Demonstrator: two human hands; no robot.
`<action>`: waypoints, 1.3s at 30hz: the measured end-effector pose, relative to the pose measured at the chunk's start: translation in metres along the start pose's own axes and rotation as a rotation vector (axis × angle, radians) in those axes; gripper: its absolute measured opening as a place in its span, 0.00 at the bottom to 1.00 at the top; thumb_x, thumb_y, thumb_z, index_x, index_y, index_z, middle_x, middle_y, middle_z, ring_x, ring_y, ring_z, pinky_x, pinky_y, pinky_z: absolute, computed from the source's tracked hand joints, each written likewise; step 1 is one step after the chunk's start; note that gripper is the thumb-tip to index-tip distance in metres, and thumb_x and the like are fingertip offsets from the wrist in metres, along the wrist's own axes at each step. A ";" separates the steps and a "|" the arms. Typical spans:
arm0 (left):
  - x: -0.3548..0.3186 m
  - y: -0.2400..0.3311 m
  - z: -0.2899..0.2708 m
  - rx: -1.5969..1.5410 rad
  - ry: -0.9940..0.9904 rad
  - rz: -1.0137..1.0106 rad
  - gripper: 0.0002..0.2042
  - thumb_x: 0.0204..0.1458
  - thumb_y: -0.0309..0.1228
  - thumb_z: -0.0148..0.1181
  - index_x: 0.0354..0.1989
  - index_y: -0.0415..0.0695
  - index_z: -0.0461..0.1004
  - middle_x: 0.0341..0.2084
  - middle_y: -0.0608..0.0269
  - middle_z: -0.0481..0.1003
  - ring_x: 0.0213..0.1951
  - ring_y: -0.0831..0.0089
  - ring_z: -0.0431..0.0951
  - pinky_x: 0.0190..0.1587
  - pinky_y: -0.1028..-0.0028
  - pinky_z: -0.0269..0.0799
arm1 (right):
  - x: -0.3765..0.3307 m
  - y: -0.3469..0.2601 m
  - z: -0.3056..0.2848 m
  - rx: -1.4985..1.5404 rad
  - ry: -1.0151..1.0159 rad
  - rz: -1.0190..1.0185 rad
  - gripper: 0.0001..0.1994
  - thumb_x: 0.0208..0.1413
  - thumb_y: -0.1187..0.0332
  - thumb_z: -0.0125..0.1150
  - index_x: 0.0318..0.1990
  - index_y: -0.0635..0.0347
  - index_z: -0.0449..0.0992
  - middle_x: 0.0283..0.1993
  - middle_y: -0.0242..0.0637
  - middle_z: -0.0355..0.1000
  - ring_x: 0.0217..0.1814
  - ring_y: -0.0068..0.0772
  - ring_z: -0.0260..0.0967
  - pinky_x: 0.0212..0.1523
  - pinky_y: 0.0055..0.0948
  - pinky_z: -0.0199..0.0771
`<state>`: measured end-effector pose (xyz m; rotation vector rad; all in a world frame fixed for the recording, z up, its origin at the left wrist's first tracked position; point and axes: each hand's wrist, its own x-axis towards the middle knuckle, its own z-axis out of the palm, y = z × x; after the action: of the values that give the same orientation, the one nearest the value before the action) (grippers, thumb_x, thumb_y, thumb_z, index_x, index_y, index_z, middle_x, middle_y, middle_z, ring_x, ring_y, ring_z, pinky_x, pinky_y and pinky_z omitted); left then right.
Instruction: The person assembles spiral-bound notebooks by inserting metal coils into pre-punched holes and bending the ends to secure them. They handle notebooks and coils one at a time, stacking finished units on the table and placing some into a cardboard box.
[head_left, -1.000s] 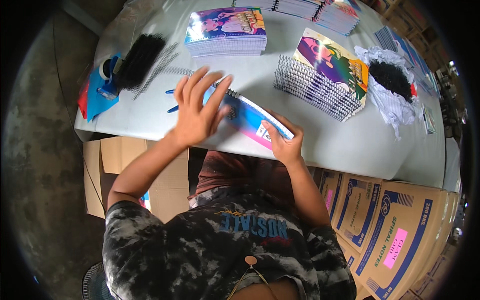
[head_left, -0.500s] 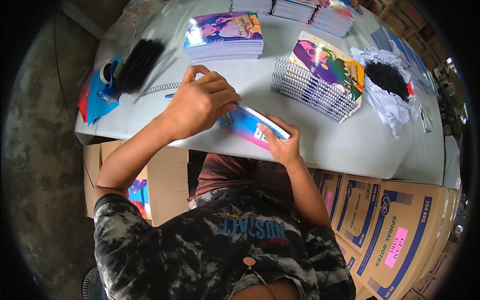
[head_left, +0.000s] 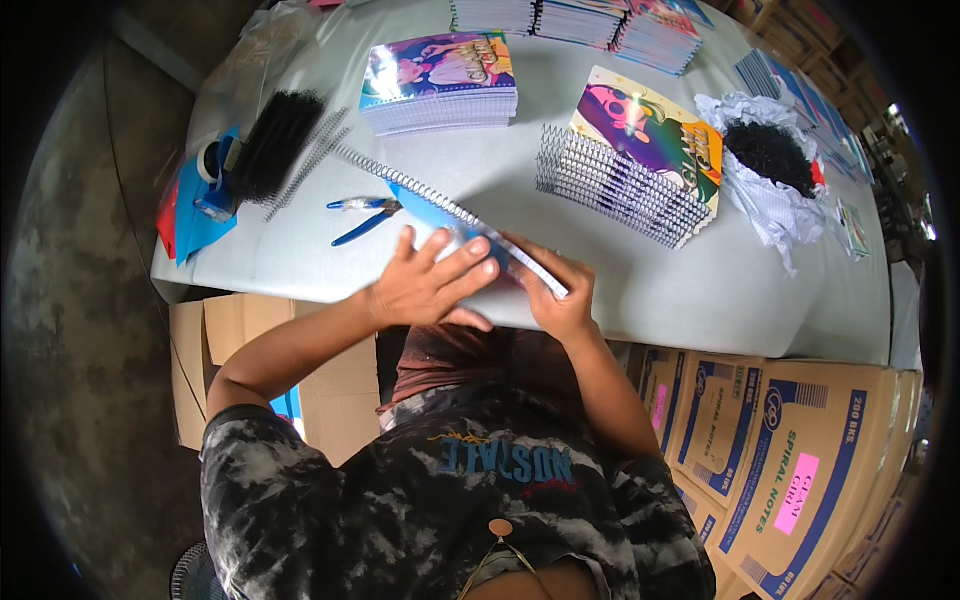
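My right hand [head_left: 562, 292] grips the near right end of a thin notebook [head_left: 422, 208] with a blue cover, tilted on edge above the table. A long wire spiral [head_left: 405, 182] runs along the notebook's upper edge and sticks out past its far left end. My left hand [head_left: 440, 277] is spread with fingers apart, lying against or just beside the notebook's middle; exact contact is unclear. Left of the notebook, blue-handled pliers [head_left: 365, 217] lie on the table. Farther back are a stack of notebooks [head_left: 438, 85] and a stack with spirals [head_left: 630, 165].
At left lie black spirals [head_left: 278, 145], loose wire spirals [head_left: 310, 165] and a tape dispenser [head_left: 216, 180] on blue sheets. A black tangled heap [head_left: 770, 160] rests on crumpled paper [head_left: 770, 225] at right. Cardboard boxes [head_left: 800, 470] stand below the table [head_left: 700, 290].
My left hand has moved down from the notebook's far end and opened its fingers. The spiral now shows along the notebook's edge, and the pliers have come into full view.
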<state>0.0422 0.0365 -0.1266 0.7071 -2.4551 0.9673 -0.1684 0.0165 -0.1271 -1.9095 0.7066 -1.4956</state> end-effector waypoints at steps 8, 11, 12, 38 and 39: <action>-0.016 0.024 0.021 -0.401 -0.090 -0.048 0.49 0.35 0.71 0.46 0.52 0.34 0.61 0.54 0.22 0.51 0.57 0.29 0.49 0.49 0.29 0.40 | 0.001 0.003 0.005 -0.005 -0.026 -0.021 0.20 0.41 0.85 0.56 0.46 0.64 0.73 0.43 0.43 0.74 0.41 0.38 0.74 0.39 0.30 0.75; 0.000 -0.014 0.035 -0.050 0.208 -0.333 0.52 0.37 0.71 0.44 0.57 0.30 0.53 0.57 0.26 0.47 0.59 0.33 0.46 0.55 0.35 0.35 | -0.001 0.002 0.004 -0.098 -0.085 -0.111 0.23 0.39 0.86 0.55 0.47 0.62 0.73 0.44 0.43 0.73 0.41 0.38 0.74 0.40 0.30 0.75; 0.011 -0.027 0.038 0.009 0.259 -0.446 0.53 0.38 0.71 0.42 0.59 0.29 0.50 0.58 0.27 0.46 0.60 0.34 0.44 0.57 0.38 0.32 | -0.002 0.001 0.005 -0.098 -0.085 -0.100 0.23 0.40 0.86 0.55 0.48 0.62 0.73 0.44 0.43 0.73 0.42 0.38 0.74 0.40 0.30 0.75; 0.050 0.023 0.013 -0.322 0.226 -0.283 0.49 0.38 0.72 0.38 0.56 0.38 0.60 0.50 0.37 0.59 0.54 0.38 0.56 0.51 0.37 0.44 | 0.001 0.003 0.016 -0.078 -0.098 -0.043 0.21 0.43 0.72 0.62 0.49 0.62 0.71 0.40 0.44 0.74 0.38 0.41 0.74 0.37 0.32 0.73; 0.057 0.021 0.010 -0.433 0.152 -0.412 0.48 0.39 0.72 0.38 0.57 0.37 0.59 0.52 0.37 0.58 0.55 0.37 0.55 0.51 0.36 0.42 | -0.001 0.007 0.010 0.008 -0.142 0.008 0.21 0.43 0.72 0.62 0.49 0.63 0.71 0.40 0.44 0.74 0.38 0.40 0.74 0.37 0.32 0.73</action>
<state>-0.0174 0.0252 -0.1135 0.8939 -2.1548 0.3073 -0.1587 0.0141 -0.1346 -1.9811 0.6422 -1.3404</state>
